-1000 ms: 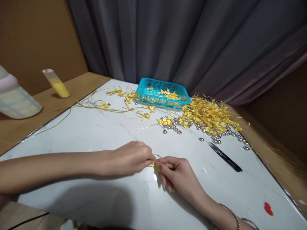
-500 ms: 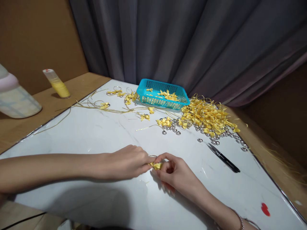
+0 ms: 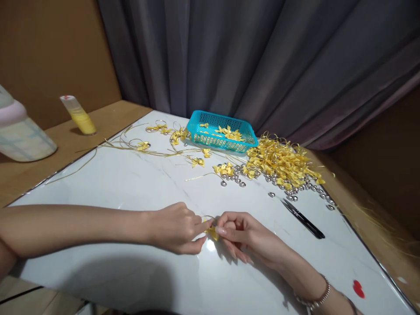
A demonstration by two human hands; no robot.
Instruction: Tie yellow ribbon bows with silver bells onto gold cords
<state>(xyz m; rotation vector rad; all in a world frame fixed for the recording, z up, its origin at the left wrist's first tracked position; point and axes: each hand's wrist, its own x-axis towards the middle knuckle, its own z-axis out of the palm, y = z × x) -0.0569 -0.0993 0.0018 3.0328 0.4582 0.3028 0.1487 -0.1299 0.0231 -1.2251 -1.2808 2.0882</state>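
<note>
Both hands meet low over the white marble tabletop (image 3: 131, 183), pinching one small yellow ribbon bow (image 3: 212, 232) with a thin gold loop. My left hand (image 3: 177, 227) comes in from the left, its fingers closed on the bow's left side. My right hand (image 3: 239, 234) comes from the lower right with a bracelet on the wrist; thumb and forefinger are pinched on the bow's right side. Most of the bow is hidden between the fingertips.
A turquoise basket (image 3: 221, 131) with a few bows stands at the back. Right of it lies a heap of yellow bows (image 3: 282, 162) and several silver bells (image 3: 295, 190). Black scissors (image 3: 303, 218) lie at the right. A yellow-filled bottle (image 3: 78, 114) and a pale container (image 3: 19, 131) stand at left.
Both hands have slid slightly down and toward me with the bow still pinched; the right hand's fingers have shifted their grip on it.
</note>
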